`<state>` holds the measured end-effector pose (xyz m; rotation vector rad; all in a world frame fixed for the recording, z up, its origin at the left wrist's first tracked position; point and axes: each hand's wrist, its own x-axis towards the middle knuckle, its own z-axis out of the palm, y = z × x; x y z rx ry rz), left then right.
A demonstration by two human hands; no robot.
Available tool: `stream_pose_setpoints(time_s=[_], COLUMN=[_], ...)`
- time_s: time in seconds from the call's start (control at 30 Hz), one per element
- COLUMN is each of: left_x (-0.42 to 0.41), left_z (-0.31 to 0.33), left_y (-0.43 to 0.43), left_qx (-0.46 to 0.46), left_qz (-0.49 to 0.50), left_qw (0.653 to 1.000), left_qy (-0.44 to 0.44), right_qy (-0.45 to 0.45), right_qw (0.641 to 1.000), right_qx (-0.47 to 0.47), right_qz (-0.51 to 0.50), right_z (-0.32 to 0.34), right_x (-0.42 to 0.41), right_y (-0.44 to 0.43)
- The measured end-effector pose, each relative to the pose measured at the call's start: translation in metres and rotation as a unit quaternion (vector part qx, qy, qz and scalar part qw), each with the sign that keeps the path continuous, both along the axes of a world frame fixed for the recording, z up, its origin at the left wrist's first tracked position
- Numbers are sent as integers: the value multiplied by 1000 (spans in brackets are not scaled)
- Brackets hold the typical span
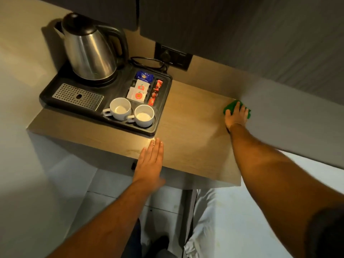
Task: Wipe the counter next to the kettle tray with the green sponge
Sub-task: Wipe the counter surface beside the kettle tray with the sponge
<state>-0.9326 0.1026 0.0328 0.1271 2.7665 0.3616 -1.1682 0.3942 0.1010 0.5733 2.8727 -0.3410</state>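
My left hand (149,161) lies flat near the front edge of the counter (191,138), fingers straight and together, holding nothing. Farther out, my right hand (235,116) presses palm-down on the green sponge (230,106) at the counter's far right corner, against the wall. To the left sits the black tray (162,116) with two white cups (130,113), sachets and the kettle (89,51).

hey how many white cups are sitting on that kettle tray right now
2. One cup sits in the front of the kettle tray, just right of the metal grille; the other cup stands beside it, nearer the tray's front right corner. None seems hidden.
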Motion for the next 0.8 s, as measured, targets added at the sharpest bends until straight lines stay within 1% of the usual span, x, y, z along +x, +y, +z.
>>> stream_pose_setpoints(time_s=[0.07, 0.1, 0.13, 0.2, 0.27, 0.33, 0.37, 0.47, 0.57, 0.63, 0.73, 0.8], left_x=[-1, -1, -1, 0, 1, -1, -2, -4, -5, -5, -2, 0], left_z=[1, 1, 0, -2, -4, -5, -5, -7, -8, -10, -10, -10], left_y=[0, -1, 0, 3, 1, -2, -2, -4, -4, -4, -2, -1], left_qx=[4, 1, 0, 3, 8, 12, 15, 22, 18, 12, 19, 22], left_qz=[-5, -2, 0, 2, 0, -7, -9, -12, -12, -8, -4, 6], left_qw=[1000, 1000, 1000, 1000, 1000, 1000, 1000, 1000, 1000, 1000, 1000, 1000], left_qy=[0, 6, 12, 15, 13, 10, 8, 0, -6, -2, 8, 19], right_qy=[10, 13, 23, 47, 48, 42, 42, 53, 34, 17, -4, 0], right_qw=[1000, 999, 998, 991, 970, 950, 946, 955, 981, 992, 998, 998], right_qx=[24, 36, 41, 6, -33, -36, -37, -10, 3, 12, -9, 5], right_qz=[-9, 11, 40, 123, 234, 307, 320, 292, 192, 124, 60, 64], right_z=[1, -2, -6, -22, -38, -44, -42, -30, -16, -8, -7, -11], right_x=[25, 42, 64, 116, 165, 181, 173, 113, 33, 0, -6, 10], right_y=[-7, -19, -35, -73, -112, -129, -130, -110, -67, -30, 6, -8])
